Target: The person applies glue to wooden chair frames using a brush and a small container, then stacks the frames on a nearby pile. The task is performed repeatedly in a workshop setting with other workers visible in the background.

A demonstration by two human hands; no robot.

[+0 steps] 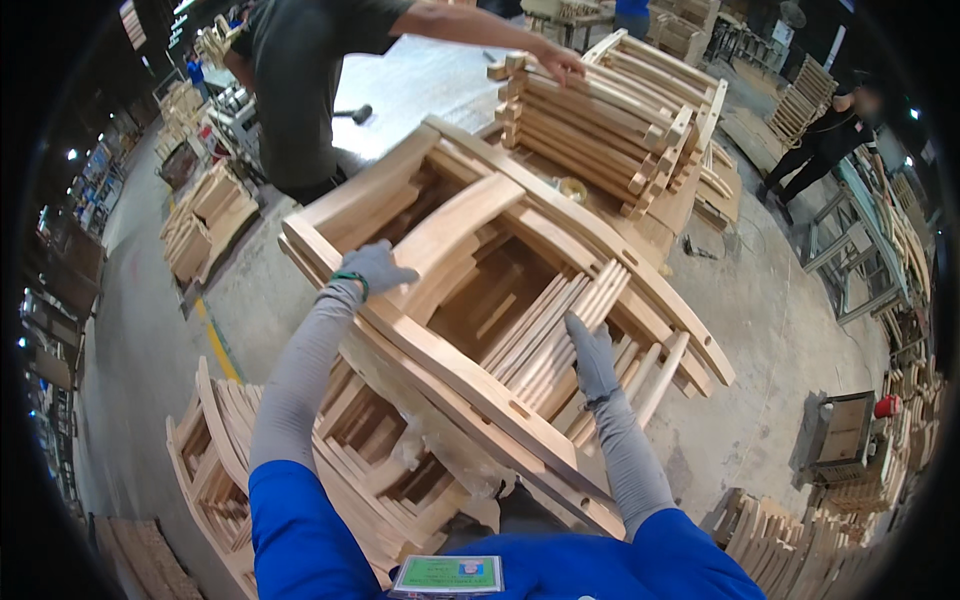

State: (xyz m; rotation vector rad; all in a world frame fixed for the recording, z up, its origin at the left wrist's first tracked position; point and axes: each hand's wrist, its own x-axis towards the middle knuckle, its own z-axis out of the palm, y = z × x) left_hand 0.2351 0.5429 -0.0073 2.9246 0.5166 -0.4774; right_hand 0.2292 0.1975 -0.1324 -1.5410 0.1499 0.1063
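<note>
Nearest the camera is a badge [447,575], with stacked parts [232,440] beyond at left; a slatted stack [580,125], touched by a co-worker's hand [562,62], stands behind the frame [465,225], which lies directly ahead. A red container [886,406], contents indiscernible, stands far right. Both hands are partly extended, left [375,268] on the frame's side, right [592,357] against slats [555,345]; whether either grips cannot be determined.

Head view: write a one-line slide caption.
Gloved left hand and right hand at a slatted wooden frame; beyond, a co-worker's hand at a wooden stack.
</note>
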